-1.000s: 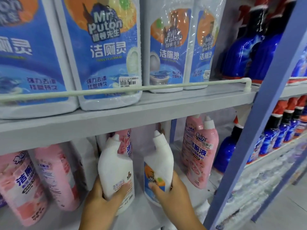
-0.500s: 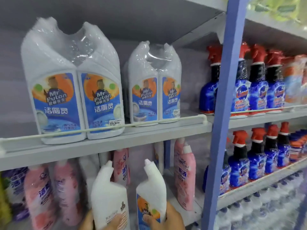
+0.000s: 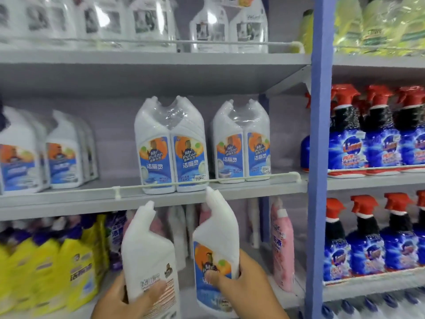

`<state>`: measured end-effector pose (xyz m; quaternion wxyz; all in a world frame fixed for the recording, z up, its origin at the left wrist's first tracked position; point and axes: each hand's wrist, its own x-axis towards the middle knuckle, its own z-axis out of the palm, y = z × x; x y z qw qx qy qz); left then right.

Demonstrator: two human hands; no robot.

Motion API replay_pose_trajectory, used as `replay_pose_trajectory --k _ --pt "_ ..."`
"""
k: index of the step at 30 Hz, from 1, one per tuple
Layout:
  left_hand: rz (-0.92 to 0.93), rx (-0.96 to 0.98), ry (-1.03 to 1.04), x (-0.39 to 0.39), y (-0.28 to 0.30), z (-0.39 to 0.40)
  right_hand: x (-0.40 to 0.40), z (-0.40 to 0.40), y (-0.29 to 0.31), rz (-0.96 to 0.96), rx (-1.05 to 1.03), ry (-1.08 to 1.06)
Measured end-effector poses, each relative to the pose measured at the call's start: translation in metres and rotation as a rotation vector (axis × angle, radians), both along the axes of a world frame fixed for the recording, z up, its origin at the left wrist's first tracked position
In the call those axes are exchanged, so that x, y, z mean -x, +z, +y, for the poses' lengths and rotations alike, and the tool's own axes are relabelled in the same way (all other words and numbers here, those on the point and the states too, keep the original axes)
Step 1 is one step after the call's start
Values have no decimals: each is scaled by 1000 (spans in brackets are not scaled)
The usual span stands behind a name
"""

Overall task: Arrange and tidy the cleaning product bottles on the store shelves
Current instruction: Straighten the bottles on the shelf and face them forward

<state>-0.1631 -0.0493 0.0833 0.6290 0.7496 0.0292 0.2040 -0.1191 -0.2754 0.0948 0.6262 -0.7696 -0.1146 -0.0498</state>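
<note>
Each hand is gripping a white toilet-cleaner bottle, left hand [image 3: 122,298] on the back-facing bottle [image 3: 149,261], right hand [image 3: 239,282] on the label-forward one [image 3: 216,245], both raised below the middle shelf [image 3: 69,199], and the spouts are risking catching its guard rail [image 3: 161,184].

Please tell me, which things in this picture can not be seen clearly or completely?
- Left hand, head view: wrist cut off by the bottom edge; fingers behind the left white bottle.
- Right white bottle: lower label covered by the right hand.
- Top shelf bottles: labels blurred.
- Yellow bottles: text smeared.
</note>
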Motion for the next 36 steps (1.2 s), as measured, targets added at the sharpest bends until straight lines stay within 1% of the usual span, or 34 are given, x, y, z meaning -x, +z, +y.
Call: replay_pose_trajectory --k 8,11,14,17,21,25,28,33,36 --pt "-74 -74 207 55 75 86 28 88 64 -152 16 207" --pt "-113 -59 269 66 101 129 28 131 91 -237 3 288" --pt "-176 -68 286 73 130 174 22 177 119 -307 -27 320" --pt "-250 -140 265 74 161 219 12 220 148 -368 -63 336" --pt "-293 -204 210 54 203 285 -10 275 191 -437 -88 344" --pt "-285 -203 108 14 233 346 -39 326 220 -421 -120 336" --pt "-253 -200 41 -20 243 383 -63 357 224 -374 -136 306" --pt "-142 -240 -55 -75 239 429 -98 392 217 -269 -74 268" --pt "-67 -243 -139 -96 229 444 -115 405 210 -202 -26 267"
